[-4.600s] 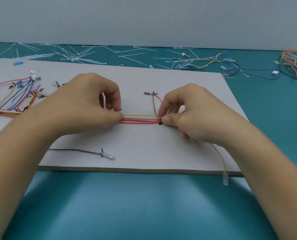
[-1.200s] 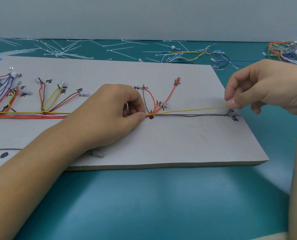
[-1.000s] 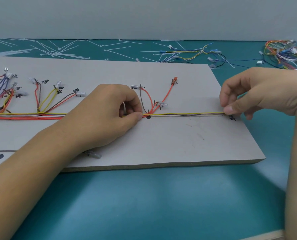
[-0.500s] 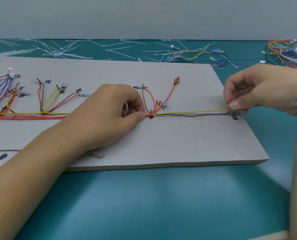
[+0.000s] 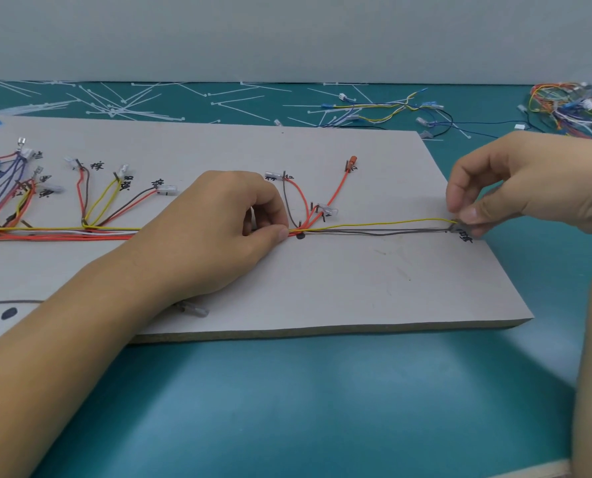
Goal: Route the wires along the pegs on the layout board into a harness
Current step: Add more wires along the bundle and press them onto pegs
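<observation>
The left hand rests on the board with its fingers curled. Its thumb and forefinger pinch the wire bundle just left of a black dot. The right hand, near the board's right edge, pinches the right end of the yellow wire, its other fingers loosely curled. That wire runs nearly straight between the hands, just beyond two grey wires.

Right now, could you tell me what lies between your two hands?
Head view: a yellow wire and a grey wire stretch from left hand to right hand.
</observation>
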